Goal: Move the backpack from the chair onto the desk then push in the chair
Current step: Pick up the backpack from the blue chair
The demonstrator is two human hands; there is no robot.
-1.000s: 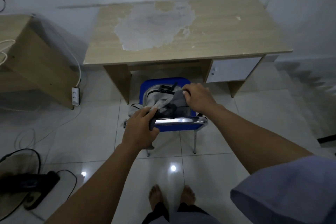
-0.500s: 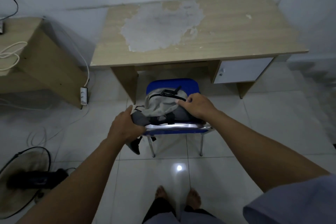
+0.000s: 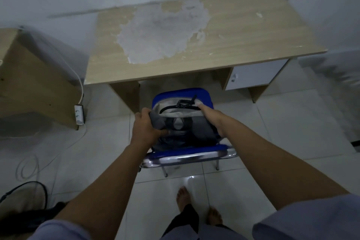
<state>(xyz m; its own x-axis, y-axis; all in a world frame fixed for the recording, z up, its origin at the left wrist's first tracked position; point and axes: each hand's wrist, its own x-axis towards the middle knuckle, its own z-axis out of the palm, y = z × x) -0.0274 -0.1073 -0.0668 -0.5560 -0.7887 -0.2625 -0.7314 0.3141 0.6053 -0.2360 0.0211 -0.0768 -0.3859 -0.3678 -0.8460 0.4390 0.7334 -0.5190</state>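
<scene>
Left hand (image 3: 145,129) clamped on the left side of the grey and beige fabric backpack (image 3: 182,124), fingers bunching the darker grey cloth. Right hand (image 3: 211,118) pressed flat-ish along the pack's right edge, fingertips near the black zipper at the top; whether those fingers actually curl under the fabric cannot be told from this angle. Backpack sitting on the seat of the blue chair with chrome tube frame (image 3: 187,157), possibly just lifted clear of it, hard to judge. Chair backrest nearest the camera, seat front pointing at the light wood-grain bench (image 3: 243,45), chair drawn out from under it. Large pale patch of worn laminate across the bench top's left-centre. White drawer front (image 3: 253,74) under the bench's right end. Bare feet (image 3: 183,198) on the glossy white tiled floor (image 3: 282,132) below. Off to the left, a second wooden cabinet (image 3: 33,84), a white power strip (image 3: 78,115) with trailing cord, and a black floor fan (image 3: 21,206) at the lower corner.
</scene>
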